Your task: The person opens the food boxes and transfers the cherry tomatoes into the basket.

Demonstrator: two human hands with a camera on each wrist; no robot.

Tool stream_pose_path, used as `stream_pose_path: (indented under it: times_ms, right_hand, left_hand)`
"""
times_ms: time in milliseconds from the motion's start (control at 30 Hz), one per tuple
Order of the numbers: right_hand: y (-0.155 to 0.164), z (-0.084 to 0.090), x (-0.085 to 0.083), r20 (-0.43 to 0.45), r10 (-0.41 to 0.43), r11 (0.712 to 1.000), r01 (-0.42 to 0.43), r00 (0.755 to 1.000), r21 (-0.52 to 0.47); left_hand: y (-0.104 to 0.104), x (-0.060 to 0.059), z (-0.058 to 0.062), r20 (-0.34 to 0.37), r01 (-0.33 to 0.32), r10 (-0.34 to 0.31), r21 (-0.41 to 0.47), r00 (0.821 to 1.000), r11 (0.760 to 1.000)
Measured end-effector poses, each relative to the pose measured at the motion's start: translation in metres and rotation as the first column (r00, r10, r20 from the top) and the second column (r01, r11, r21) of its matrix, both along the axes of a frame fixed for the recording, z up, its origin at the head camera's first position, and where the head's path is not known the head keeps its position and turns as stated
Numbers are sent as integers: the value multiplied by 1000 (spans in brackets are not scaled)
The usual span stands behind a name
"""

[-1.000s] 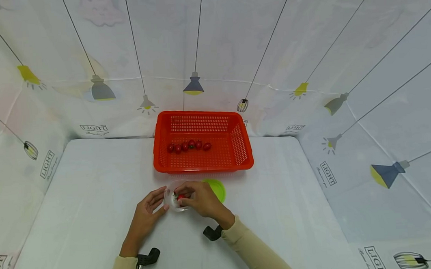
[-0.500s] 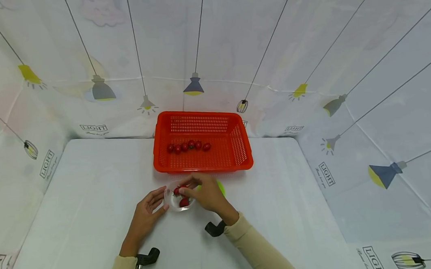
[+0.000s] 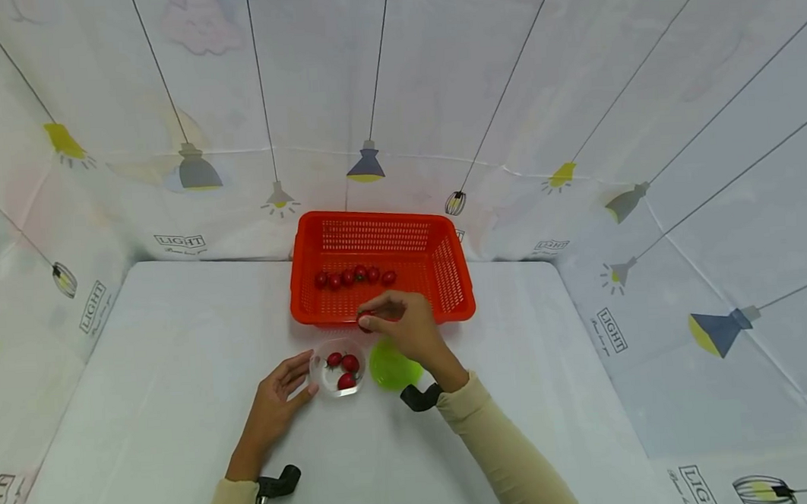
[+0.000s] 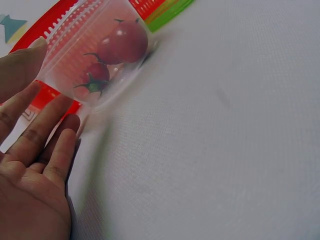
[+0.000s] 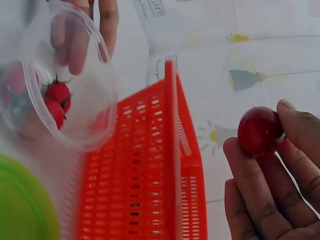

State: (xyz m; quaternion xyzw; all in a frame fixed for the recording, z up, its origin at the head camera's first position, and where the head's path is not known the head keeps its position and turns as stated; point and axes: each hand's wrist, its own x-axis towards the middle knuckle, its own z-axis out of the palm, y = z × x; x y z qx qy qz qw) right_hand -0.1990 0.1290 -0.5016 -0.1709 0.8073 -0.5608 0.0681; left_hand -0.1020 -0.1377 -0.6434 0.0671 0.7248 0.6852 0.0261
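A clear plastic tub (image 3: 321, 379) stands on the table with three cherry tomatoes (image 3: 349, 363) in it, green stems showing on some. My left hand (image 3: 273, 402) rests at the tub's left side, its fingers fairly straight and the thumb near the wall. Over the front rim of the red basket (image 3: 463, 307), my right hand (image 3: 414, 329) pinches another cherry tomato (image 5: 259, 131) between thumb and fingertips. Inside the basket lies a row of several cherry tomatoes (image 3: 348, 277).
Just right of the tub lies a round green lid (image 3: 390, 368), partly below the right wrist. The white table (image 3: 196, 346) meets a printed sheet wall (image 3: 237, 207) behind the basket.
My right hand has lifted a cherry tomato out of the tub and moved it up to the basket's front rim. The left hand has stayed beside the tub.
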Motion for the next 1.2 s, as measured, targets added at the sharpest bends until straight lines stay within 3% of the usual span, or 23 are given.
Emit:
stream_pose_path:
  times_ms: [500, 633, 1000, 1200]
  right_hand:
    - [26, 22, -49, -52, -44, 996, 40, 998, -81]
    - [32, 29, -60, -69, -65, 997, 63, 995, -36]
    - [39, 33, -84, -29, -67, 996, 69, 997, 56]
    - [40, 32, -98, 45, -58, 997, 56, 997, 44]
  left_hand:
    - [0, -1, -3, 3, 1, -1, 8, 1000, 1000]
    - [-1, -1, -3, 8, -2, 2, 0, 1000, 1000]
    - [0, -1, -1, 16, -3, 3, 3, 1000, 1000]
    - [0, 0, -1, 22, -5, 5, 7, 1000, 1000]
